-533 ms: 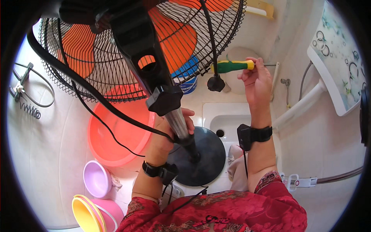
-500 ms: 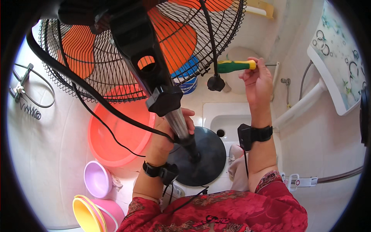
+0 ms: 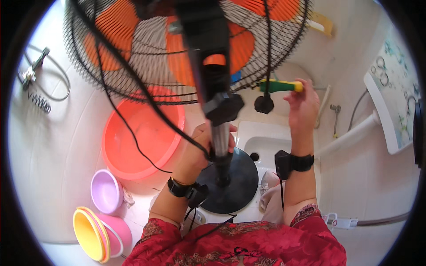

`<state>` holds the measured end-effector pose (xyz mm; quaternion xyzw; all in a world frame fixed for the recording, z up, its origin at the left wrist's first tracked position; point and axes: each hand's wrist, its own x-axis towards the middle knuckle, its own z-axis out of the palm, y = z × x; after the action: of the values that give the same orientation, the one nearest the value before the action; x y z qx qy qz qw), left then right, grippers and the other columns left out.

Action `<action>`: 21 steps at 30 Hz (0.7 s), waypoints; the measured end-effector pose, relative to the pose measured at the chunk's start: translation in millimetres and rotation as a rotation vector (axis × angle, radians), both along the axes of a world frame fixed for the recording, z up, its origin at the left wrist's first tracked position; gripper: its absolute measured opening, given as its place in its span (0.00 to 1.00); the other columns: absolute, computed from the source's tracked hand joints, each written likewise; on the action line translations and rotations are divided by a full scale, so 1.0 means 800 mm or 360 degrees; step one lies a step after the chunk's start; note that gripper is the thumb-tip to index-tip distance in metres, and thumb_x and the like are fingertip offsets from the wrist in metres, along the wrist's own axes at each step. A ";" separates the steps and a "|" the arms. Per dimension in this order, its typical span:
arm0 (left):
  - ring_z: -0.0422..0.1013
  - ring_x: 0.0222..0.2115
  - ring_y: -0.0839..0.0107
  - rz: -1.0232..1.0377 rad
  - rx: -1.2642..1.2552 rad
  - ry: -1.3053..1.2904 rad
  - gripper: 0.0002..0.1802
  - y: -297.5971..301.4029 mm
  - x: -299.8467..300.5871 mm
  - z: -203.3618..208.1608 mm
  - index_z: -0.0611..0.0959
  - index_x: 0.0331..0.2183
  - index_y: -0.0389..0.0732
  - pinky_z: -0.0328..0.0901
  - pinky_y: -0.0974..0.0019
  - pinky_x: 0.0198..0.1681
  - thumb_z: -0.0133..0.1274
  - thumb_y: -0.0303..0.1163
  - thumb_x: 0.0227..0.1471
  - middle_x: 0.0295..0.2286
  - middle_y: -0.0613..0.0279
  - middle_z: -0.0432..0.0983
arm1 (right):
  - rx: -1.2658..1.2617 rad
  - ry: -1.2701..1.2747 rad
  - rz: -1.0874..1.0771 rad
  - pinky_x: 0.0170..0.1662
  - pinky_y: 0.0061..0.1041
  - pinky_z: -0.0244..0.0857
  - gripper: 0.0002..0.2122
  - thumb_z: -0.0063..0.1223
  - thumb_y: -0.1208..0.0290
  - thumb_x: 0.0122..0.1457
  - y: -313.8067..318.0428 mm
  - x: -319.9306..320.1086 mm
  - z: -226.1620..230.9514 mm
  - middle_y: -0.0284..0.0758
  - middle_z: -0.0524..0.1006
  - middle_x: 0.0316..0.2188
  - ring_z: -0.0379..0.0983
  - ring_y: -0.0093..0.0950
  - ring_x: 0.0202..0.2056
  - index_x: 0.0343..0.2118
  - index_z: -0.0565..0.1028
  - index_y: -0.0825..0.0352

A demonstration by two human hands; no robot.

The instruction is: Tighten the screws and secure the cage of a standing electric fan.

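A black standing fan (image 3: 146,48) with orange blades fills the upper part of the view, its wire cage facing away from me. My left hand (image 3: 200,141) is wrapped round the silver pole (image 3: 220,141) below the black clamp knob (image 3: 224,110). The pole rises from a round black base (image 3: 239,188) on the floor. To the right, my right hand (image 3: 302,107) pinches the yellow end of a green-and-yellow screwdriver (image 3: 282,86), held sideways. Its tip is hard to make out near the cage. A black plug (image 3: 264,104) hangs on a cord just below the screwdriver.
A large coral basin (image 3: 133,164) lies left of the fan, with a purple basin (image 3: 105,191) and yellow and pink buckets (image 3: 92,235) nearer me. Beyond the base is a white squat toilet pan (image 3: 266,127). A patterned white sink (image 3: 390,97) stands at right; a hose (image 3: 57,75) hangs left.
The fan's pole has swung to the right and stands more upright in view, with my left hand still on it. My right hand and the screwdriver appear slightly lower and farther right.
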<state>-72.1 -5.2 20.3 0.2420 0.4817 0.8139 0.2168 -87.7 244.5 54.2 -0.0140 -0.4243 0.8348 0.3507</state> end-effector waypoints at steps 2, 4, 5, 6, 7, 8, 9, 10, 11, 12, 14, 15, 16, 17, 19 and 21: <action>0.70 0.23 0.69 0.0035 -0.0062 -0.0139 0.28 -0.005 0.003 0.008 0.73 0.36 0.30 0.64 0.70 0.28 0.40 0.49 0.50 0.23 0.54 0.72 | -0.0099 -0.0007 -0.0165 0.20 0.18 0.67 0.13 0.42 0.64 0.58 0.005 0.002 0.003 0.31 0.70 0.19 0.65 0.18 0.20 0.31 0.72 0.71; 0.71 0.24 0.69 0.0004 -0.0064 -0.0287 0.23 -0.006 -0.002 0.004 0.73 0.36 0.31 0.66 0.70 0.29 0.41 0.44 0.51 0.23 0.54 0.73 | -0.0173 0.0013 -0.0351 0.20 0.20 0.65 0.12 0.41 0.65 0.58 0.025 0.015 0.009 0.29 0.68 0.17 0.63 0.18 0.19 0.30 0.71 0.70; 0.72 0.24 0.69 -0.0011 -0.0057 -0.0316 0.20 -0.009 -0.003 0.002 0.74 0.36 0.32 0.66 0.70 0.29 0.41 0.41 0.52 0.24 0.54 0.73 | -0.0182 0.0114 -0.0248 0.21 0.20 0.62 0.12 0.41 0.65 0.58 0.036 0.026 0.012 0.29 0.67 0.17 0.62 0.18 0.19 0.30 0.71 0.70; 0.72 0.25 0.71 -0.0014 -0.0065 -0.0365 0.17 -0.007 -0.002 0.008 0.75 0.35 0.32 0.66 0.71 0.30 0.42 0.37 0.52 0.24 0.56 0.74 | -0.0187 0.0213 -0.0166 0.21 0.20 0.60 0.12 0.40 0.65 0.59 0.046 0.042 0.018 0.29 0.66 0.17 0.61 0.18 0.18 0.30 0.71 0.69; 0.71 0.26 0.73 0.0013 -0.0036 -0.0198 0.16 -0.012 -0.002 0.001 0.75 0.35 0.33 0.66 0.72 0.31 0.44 0.38 0.52 0.25 0.59 0.74 | -0.0150 0.0283 -0.0060 0.22 0.19 0.59 0.12 0.40 0.64 0.58 0.042 0.057 0.030 0.29 0.66 0.16 0.61 0.18 0.18 0.29 0.70 0.69; 0.71 0.26 0.75 0.0151 -0.0065 -0.0158 0.15 -0.017 -0.001 0.001 0.76 0.34 0.34 0.65 0.73 0.32 0.45 0.37 0.52 0.25 0.61 0.74 | -0.0115 0.0346 0.0044 0.24 0.18 0.57 0.12 0.41 0.64 0.58 0.035 0.069 0.041 0.30 0.65 0.16 0.60 0.18 0.18 0.29 0.70 0.69; 0.70 0.27 0.76 0.0262 -0.0093 -0.0112 0.14 -0.021 0.000 0.001 0.77 0.33 0.35 0.65 0.74 0.32 0.46 0.36 0.51 0.25 0.62 0.74 | -0.0082 0.0346 0.0082 0.24 0.18 0.57 0.12 0.41 0.64 0.58 0.026 0.086 0.048 0.30 0.65 0.16 0.60 0.18 0.18 0.29 0.70 0.69; 0.70 0.27 0.76 0.0297 -0.0059 -0.0117 0.14 -0.026 0.000 0.000 0.77 0.33 0.35 0.65 0.74 0.32 0.46 0.36 0.51 0.25 0.62 0.74 | -0.0008 0.0370 0.0051 0.25 0.17 0.57 0.12 0.41 0.64 0.58 0.013 0.101 0.056 0.30 0.66 0.17 0.60 0.18 0.18 0.29 0.70 0.69; 0.69 0.27 0.77 0.0374 -0.0108 -0.0135 0.13 -0.032 -0.002 -0.005 0.77 0.32 0.35 0.64 0.75 0.33 0.47 0.35 0.51 0.25 0.63 0.74 | 0.0064 0.0395 0.0018 0.25 0.16 0.57 0.12 0.41 0.64 0.58 -0.001 0.113 0.061 0.31 0.66 0.18 0.60 0.18 0.18 0.29 0.70 0.68; 0.69 0.27 0.78 0.0441 -0.0159 -0.0150 0.12 -0.035 -0.002 -0.008 0.78 0.32 0.35 0.63 0.75 0.33 0.48 0.34 0.50 0.25 0.64 0.73 | 0.0090 0.0398 0.0043 0.25 0.16 0.57 0.12 0.41 0.64 0.58 -0.016 0.122 0.065 0.31 0.66 0.18 0.60 0.18 0.18 0.29 0.70 0.68; 0.69 0.27 0.77 0.0510 -0.0146 -0.0161 0.11 -0.041 0.003 -0.002 0.78 0.31 0.35 0.63 0.75 0.33 0.48 0.34 0.50 0.25 0.64 0.73 | 0.0093 0.0206 -0.0231 0.27 0.16 0.56 0.11 0.41 0.65 0.58 -0.046 0.140 0.073 0.31 0.67 0.19 0.61 0.18 0.19 0.28 0.70 0.68; 0.69 0.27 0.77 0.0557 -0.0166 -0.0172 0.11 -0.044 0.008 0.000 0.78 0.30 0.35 0.63 0.75 0.33 0.49 0.34 0.49 0.25 0.64 0.73 | 0.0108 0.0212 -0.0230 0.27 0.16 0.56 0.11 0.41 0.65 0.58 -0.057 0.146 0.072 0.31 0.67 0.19 0.61 0.18 0.19 0.28 0.70 0.68; 0.70 0.27 0.76 0.0627 -0.0235 -0.0115 0.11 -0.050 0.011 -0.003 0.78 0.29 0.35 0.64 0.74 0.34 0.49 0.34 0.49 0.25 0.63 0.74 | 0.0275 0.0141 -0.0321 0.26 0.15 0.56 0.11 0.41 0.66 0.58 -0.067 0.150 0.062 0.31 0.68 0.20 0.61 0.18 0.20 0.28 0.70 0.69; 0.70 0.27 0.76 0.0617 -0.0231 -0.0110 0.11 -0.057 0.019 -0.006 0.78 0.29 0.35 0.64 0.74 0.34 0.49 0.34 0.49 0.25 0.63 0.74 | 0.0437 0.0068 -0.0417 0.25 0.15 0.56 0.10 0.41 0.67 0.58 -0.076 0.154 0.052 0.31 0.69 0.21 0.62 0.18 0.20 0.28 0.70 0.69; 0.70 0.28 0.75 0.0719 -0.0242 -0.0122 0.11 -0.071 0.036 -0.010 0.77 0.29 0.34 0.65 0.72 0.34 0.48 0.33 0.49 0.25 0.62 0.74 | 0.0838 -0.0142 -0.0066 0.23 0.14 0.56 0.09 0.41 0.69 0.58 -0.088 0.174 0.037 0.31 0.69 0.22 0.63 0.17 0.20 0.28 0.71 0.69; 0.70 0.28 0.74 0.0655 -0.0292 -0.0107 0.12 -0.085 0.061 -0.014 0.77 0.31 0.34 0.65 0.72 0.34 0.47 0.34 0.50 0.26 0.61 0.74 | 0.0865 -0.0190 0.0166 0.21 0.13 0.54 0.09 0.41 0.70 0.58 -0.108 0.176 0.017 0.31 0.70 0.22 0.62 0.16 0.19 0.28 0.72 0.69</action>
<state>-23.5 -73.0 9.0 0.0906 0.5854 0.8014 0.0832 53.4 158.3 67.8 0.0532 -0.6526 0.7049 0.2726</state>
